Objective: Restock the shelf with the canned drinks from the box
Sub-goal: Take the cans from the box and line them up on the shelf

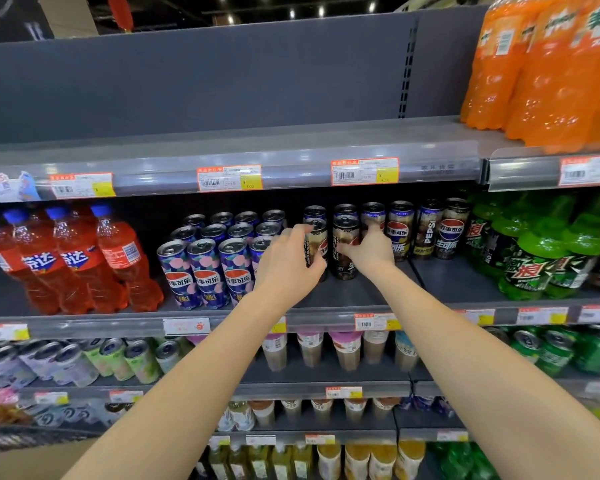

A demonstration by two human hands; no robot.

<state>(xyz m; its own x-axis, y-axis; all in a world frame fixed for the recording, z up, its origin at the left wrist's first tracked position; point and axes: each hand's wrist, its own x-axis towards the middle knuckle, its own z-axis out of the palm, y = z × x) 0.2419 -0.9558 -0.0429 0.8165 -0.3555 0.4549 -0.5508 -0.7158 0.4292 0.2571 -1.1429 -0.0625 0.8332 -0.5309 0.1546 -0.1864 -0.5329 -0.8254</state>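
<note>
1. While both arms stretch to the middle shelf (361,289), the left hand (288,261) wraps its curled fingers and thumb round the left can (317,237), which stands upright on the shelf.
2. Right hand (371,252) lays curled fingers across the front of the right can (344,230), grasping it; this can also stands upright, just beside the left one.
3. Both cans are tall and slim, dark brown and black, with silver tops and part of a red, white and blue round logo.
4. They stand between the blue cans (201,268) on the left and a row of like dark cans (426,230) on the right, with more dark cans behind them.
5. Most of the left can's label and its lower half are hidden by the left hand.
6. Fingers cover the middle of the right can's label; its small print cannot be read.
7. Whether the cans' bases sit flat on the shelf cannot be told for the left one.
8. Green bottles (534,258) are cut off at the right edge, and the lower shelves are blurred.
</note>
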